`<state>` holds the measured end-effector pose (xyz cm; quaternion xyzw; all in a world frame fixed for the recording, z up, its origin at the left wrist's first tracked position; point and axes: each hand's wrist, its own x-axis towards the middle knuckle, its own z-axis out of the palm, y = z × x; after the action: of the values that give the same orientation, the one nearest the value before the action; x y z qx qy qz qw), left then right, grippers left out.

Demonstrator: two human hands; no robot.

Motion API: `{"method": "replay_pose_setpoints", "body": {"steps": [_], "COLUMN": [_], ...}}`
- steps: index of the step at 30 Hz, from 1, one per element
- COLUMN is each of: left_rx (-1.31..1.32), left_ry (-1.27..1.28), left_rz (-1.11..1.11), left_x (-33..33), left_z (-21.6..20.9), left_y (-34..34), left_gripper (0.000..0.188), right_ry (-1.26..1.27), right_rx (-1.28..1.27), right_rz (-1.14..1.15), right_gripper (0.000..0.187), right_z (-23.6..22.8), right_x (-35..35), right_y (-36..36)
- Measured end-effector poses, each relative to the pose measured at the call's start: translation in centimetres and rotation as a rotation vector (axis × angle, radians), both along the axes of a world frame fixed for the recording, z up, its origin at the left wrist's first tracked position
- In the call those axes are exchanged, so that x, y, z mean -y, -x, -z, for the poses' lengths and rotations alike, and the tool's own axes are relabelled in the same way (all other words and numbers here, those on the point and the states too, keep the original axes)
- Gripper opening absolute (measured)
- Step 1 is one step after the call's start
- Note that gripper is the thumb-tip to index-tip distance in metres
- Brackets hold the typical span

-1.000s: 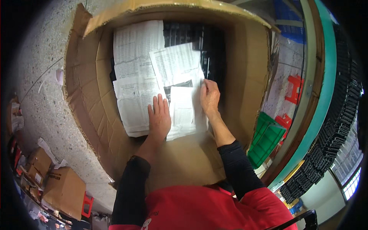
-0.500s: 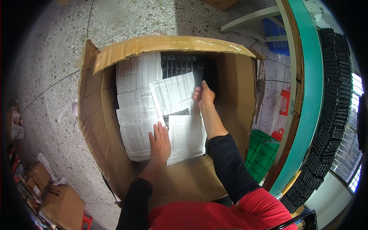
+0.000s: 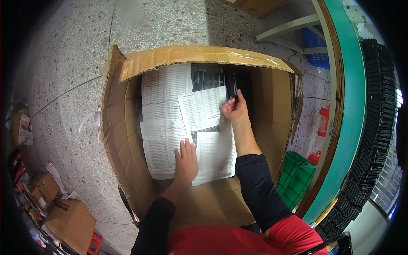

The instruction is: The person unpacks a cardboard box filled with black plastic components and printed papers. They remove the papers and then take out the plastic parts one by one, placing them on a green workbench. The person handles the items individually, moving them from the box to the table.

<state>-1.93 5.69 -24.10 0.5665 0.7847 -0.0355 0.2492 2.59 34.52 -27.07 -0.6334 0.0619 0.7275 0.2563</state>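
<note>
Inside a large open cardboard box [image 3: 272, 127], several printed paper sheets [image 3: 204, 108] lie over rows of black plastic parts [image 3: 207, 76]. My left hand [image 3: 186, 163] rests flat on the lower sheets, its fingers stretched out. At the box's right side, my right hand [image 3: 236, 107] closes round the near end of a slim black plastic part [image 3: 234, 85], beside the edge of the tilted middle sheet. The far end of that part blends into the shadow along the right wall. A small gap between the sheets also shows black parts beneath.
Right of the box runs a green-topped table [image 3: 350, 97] bearing long stacks of black parts [image 3: 376, 123]. A green crate [image 3: 294, 176] and a blue crate [image 3: 315, 46] sit below it. More cardboard boxes [image 3: 70, 223] stand at lower left on the speckled floor [image 3: 68, 123].
The whole view has shifted, so the box appears farther right and slightly lower. A black part now shows more plainly at my right hand's fingers. My left hand stays on the sheets.
</note>
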Motion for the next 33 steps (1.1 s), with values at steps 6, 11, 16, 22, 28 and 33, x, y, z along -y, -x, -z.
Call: {"method": "replay_pose_setpoints", "body": {"steps": [6,11,16,22,28,33], "left_rx": [-0.033,-0.008,0.021,-0.030,0.415,0.437], "left_ry": [-0.014,-0.038,-0.032,-0.080,-0.276,-0.658], "left_rz": [0.019,0.007,-0.019,-0.024,-0.405,-0.466], "left_x": [0.7,0.4,0.6,0.7,-6.5,-16.6], "left_z": [1.1,1.2,1.3,1.6,-1.7,-0.1], "left_y": [-0.3,-0.5,-0.6,-0.8,1.8,6.2], "left_gripper": [0.065,0.063,0.061,0.057,0.053,0.067], "right_ry": [-0.344,-1.036,-1.056,-1.192,-1.083,-1.174], "right_rx": [0.138,0.620,0.913,1.035,1.010,1.023], "right_rz": [-0.097,-0.862,-1.347,-1.295,-1.509,-1.480], "right_gripper": [0.025,0.025,0.032,0.036,0.040,0.047], "right_z": [-3.6,-3.1,-7.8,-7.8,-9.5,-9.1], "right_x": [2.6,3.7,2.1,3.0,2.9,3.6], "right_y": [0.9,-0.3,4.7,6.6,8.1,7.6]}}
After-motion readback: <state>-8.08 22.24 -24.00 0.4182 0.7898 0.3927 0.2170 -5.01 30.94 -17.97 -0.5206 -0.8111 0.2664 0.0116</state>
